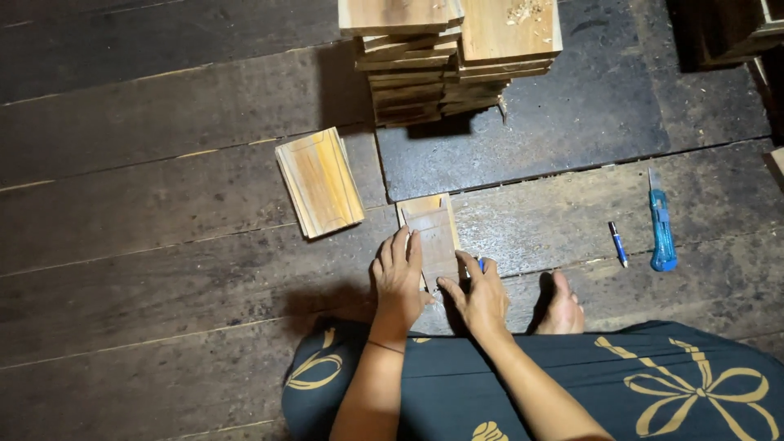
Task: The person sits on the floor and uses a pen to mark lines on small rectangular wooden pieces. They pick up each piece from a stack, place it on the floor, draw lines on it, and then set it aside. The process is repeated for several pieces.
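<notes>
You sit on a dark plank floor [163,269], dim beyond the lit patch. Your left hand [398,282] presses flat, fingers spread, on one small wooden panel [433,233] lying before your knees. Your right hand [482,296] grips a blue pen [481,264] against the panel's right edge. One separate panel [320,181] lies left; two stacks of panels [449,57] stand beyond. One utility knife [661,229] and one second pen [619,243] lie right.

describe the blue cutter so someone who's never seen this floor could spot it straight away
Start at the tall stack of wooden panels at the top of the dark plank floor, then look down and far right. The utility knife lies there lengthwise, light blue with its blade out, much bigger than the small dark pen just left of it.
</notes>
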